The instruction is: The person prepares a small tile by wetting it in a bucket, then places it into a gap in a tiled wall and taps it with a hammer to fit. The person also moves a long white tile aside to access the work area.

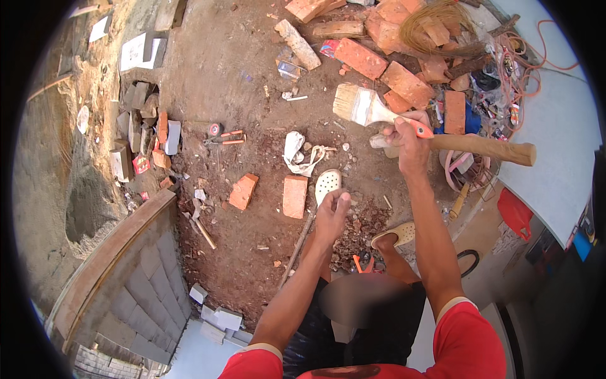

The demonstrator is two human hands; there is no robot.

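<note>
My right hand [411, 140] is closed round the orange grip of a wide paintbrush [360, 104], its pale bristles pointing left. Just behind that hand and forearm a mallet-like tool with a thick wooden handle [486, 146] lies crosswise; whether my fingers touch it is unclear. My left hand [332, 213] is curled, thumb up, over my left foot in a perforated cream clog [327, 182]; what it holds, if anything, is hidden. A long rod [291, 263] runs diagonally beside that forearm. A red brick [295, 196] and a crumpled white cloth [298, 153] lie beyond.
Scattered bricks [358, 58] and wood fill the upper right, beside tangled orange cable [533, 60] and a pale board [549, 151]. A block wall [139, 290] stands lower left. Hand tools [224, 139] lie on dirt. A red plastic item [514, 215] sits right.
</note>
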